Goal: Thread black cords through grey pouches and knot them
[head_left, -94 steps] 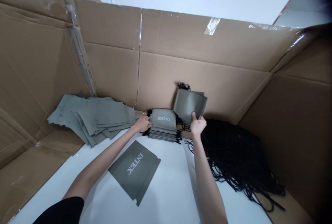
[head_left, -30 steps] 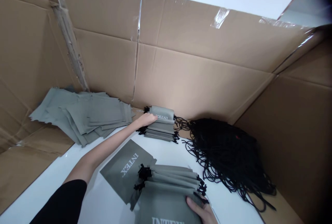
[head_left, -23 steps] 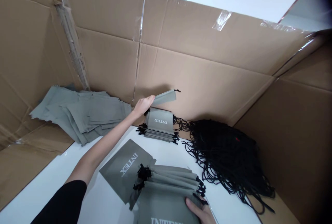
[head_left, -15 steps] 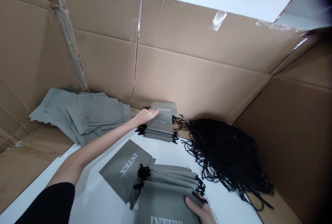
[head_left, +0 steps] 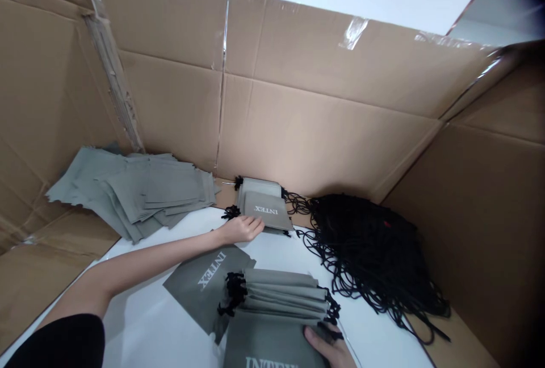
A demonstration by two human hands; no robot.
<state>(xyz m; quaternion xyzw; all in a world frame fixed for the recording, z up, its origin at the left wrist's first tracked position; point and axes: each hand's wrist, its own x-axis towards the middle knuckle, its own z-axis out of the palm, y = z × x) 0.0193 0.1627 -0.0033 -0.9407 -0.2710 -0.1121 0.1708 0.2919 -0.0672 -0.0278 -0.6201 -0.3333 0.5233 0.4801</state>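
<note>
My left hand (head_left: 242, 229) is closed on the near edge of a grey INTEX pouch (head_left: 272, 209), which lies tilted over the back stack of grey pouches (head_left: 260, 187) with black cord ends. At the bottom, my right hand (head_left: 330, 348) holds the right edge of a near stack of grey pouches (head_left: 272, 334), thumb on top, its other fingers hidden. Black knotted cords stick out at both sides of this stack. Left of it lies a flat grey INTEX piece (head_left: 204, 283), turned at an angle.
Loose grey fabric pieces (head_left: 140, 186) are heaped at the back left. A large pile of black cords (head_left: 370, 249) lies at the right. Cardboard walls (head_left: 323, 135) surround the white table (head_left: 157, 322) at the back and sides.
My left hand has come nearer from the back stack, drawing the top pouch down with it. My right hand has barely moved on the near stack.
</note>
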